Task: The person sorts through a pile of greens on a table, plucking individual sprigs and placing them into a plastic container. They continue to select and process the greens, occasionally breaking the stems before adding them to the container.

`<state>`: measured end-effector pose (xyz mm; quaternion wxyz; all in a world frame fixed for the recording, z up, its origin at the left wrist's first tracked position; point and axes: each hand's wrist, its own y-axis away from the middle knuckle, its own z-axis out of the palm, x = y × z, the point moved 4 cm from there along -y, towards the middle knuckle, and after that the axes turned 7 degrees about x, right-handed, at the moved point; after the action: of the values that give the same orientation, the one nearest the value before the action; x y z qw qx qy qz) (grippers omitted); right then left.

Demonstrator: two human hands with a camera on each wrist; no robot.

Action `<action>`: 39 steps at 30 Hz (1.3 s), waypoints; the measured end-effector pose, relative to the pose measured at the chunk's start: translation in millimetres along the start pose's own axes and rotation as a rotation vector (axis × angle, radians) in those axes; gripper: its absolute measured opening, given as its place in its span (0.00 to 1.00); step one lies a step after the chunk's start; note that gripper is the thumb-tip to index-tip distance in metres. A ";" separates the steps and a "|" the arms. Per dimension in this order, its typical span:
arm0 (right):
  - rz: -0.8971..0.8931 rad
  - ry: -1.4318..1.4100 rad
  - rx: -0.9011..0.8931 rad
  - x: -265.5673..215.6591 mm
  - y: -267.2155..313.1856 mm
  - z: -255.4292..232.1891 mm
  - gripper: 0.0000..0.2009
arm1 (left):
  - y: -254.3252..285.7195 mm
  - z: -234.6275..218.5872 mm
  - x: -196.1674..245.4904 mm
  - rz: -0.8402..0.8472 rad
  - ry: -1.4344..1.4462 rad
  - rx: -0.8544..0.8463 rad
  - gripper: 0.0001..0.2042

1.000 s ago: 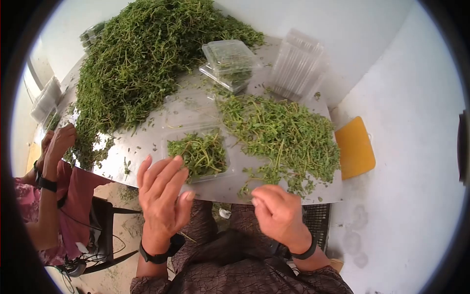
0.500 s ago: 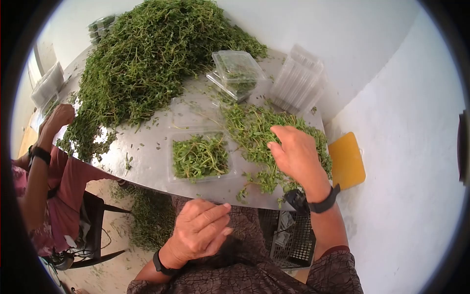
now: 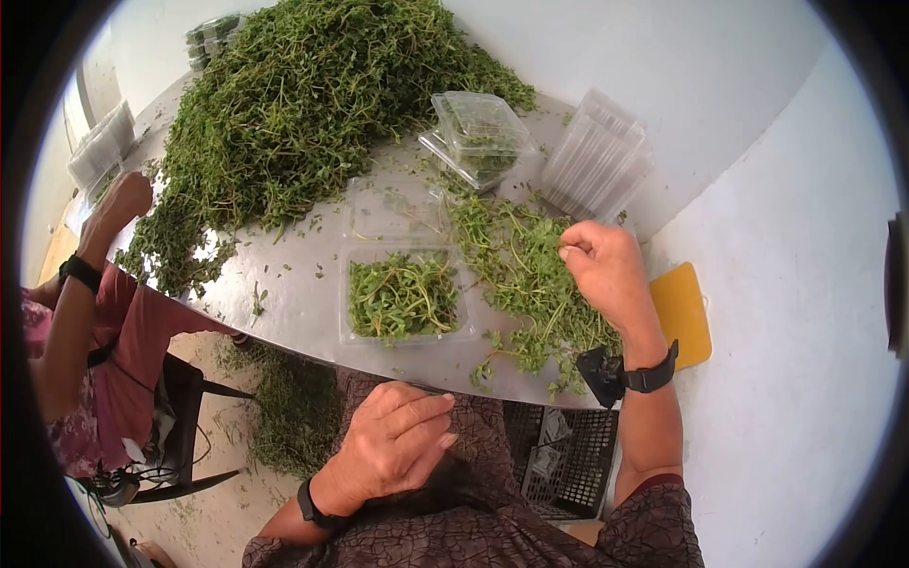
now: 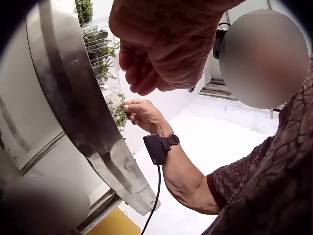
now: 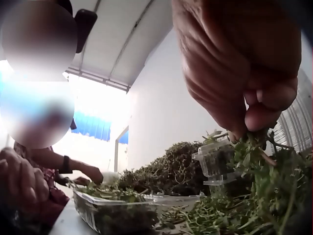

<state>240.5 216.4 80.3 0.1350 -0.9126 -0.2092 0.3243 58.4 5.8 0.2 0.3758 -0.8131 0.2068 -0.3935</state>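
The right hand [image 3: 606, 270], a second ago by the near edge of the metal table [image 3: 303, 308], now reaches over the loose heap of leafy greens [image 3: 530, 284], pinching sprigs [image 5: 254, 149]. The left hand [image 3: 396, 440] has drawn back from the clear plastic clamshell [image 3: 464, 322], loosely curled, nothing visible in it. The clamshell sits left of the heap, lid [image 3: 393, 208] folded back, greens inside. I'd judge this the picking step, these sprigs not yet packed.

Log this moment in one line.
right hand: pinching leafy green sprigs | left hand: nothing visibly held | plastic clamshell: lid open, leafy greens inside
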 end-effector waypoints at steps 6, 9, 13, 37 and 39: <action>0.035 -0.243 0.012 5.7 11.2 -0.1 0.05 | -1.1 1.8 3.4 -0.011 0.026 0.005 0.10; 0.132 -0.513 0.058 -13.9 11.7 -20.2 0.06 | -6.4 2.3 2.5 -0.055 0.077 -0.004 0.11; 0.188 -0.593 0.124 -9.1 10.9 -24.4 0.05 | -20.9 4.9 -0.4 -0.271 0.290 -0.021 0.09; 0.350 -1.095 -0.039 -68.7 126.9 33.7 0.05 | -32.7 43.6 4.7 -0.891 1.516 0.321 0.25; 0.275 -0.980 -0.010 -77.3 133.0 43.9 0.05 | -24.0 44.3 1.8 -0.959 1.457 0.324 0.23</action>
<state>196.9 68.4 37.8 -0.0273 -0.6730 -0.1272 0.7281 95.7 39.7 1.6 0.0561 -0.2966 -0.0263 -0.9530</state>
